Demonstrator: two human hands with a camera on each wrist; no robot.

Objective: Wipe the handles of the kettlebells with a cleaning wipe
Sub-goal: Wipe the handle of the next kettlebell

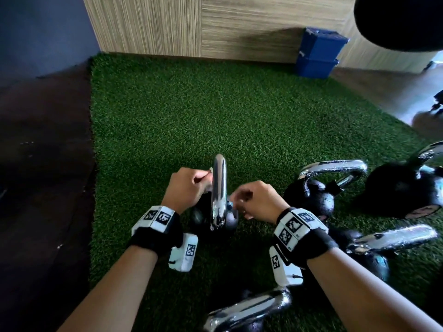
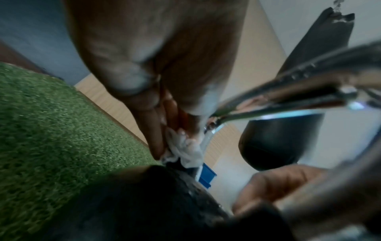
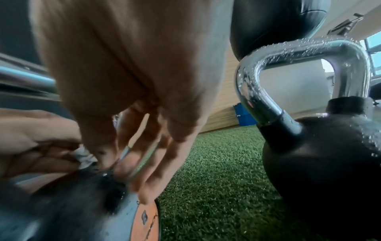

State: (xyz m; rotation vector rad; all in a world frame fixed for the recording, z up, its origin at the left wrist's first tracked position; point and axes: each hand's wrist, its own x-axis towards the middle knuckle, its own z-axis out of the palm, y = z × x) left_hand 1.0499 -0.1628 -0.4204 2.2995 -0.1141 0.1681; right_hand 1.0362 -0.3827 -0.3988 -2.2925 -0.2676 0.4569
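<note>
On green turf, left fingers pinching wipe, right fingers around chrome handle.

- Head view moderately bright, daylight entering from the far right; dark floor at left sunk in gloom.
- Hard glare along the chrome handle at centre; soft shadows on the turf beneath both arms.
- Straight lines bowed at the edges by the wide lens.
- Left wrist view dim, heavily smeared, near kettlebell out of focus.
- Right wrist view brighter; droplets on the far handle sharp, near fingers blurred.
</note>
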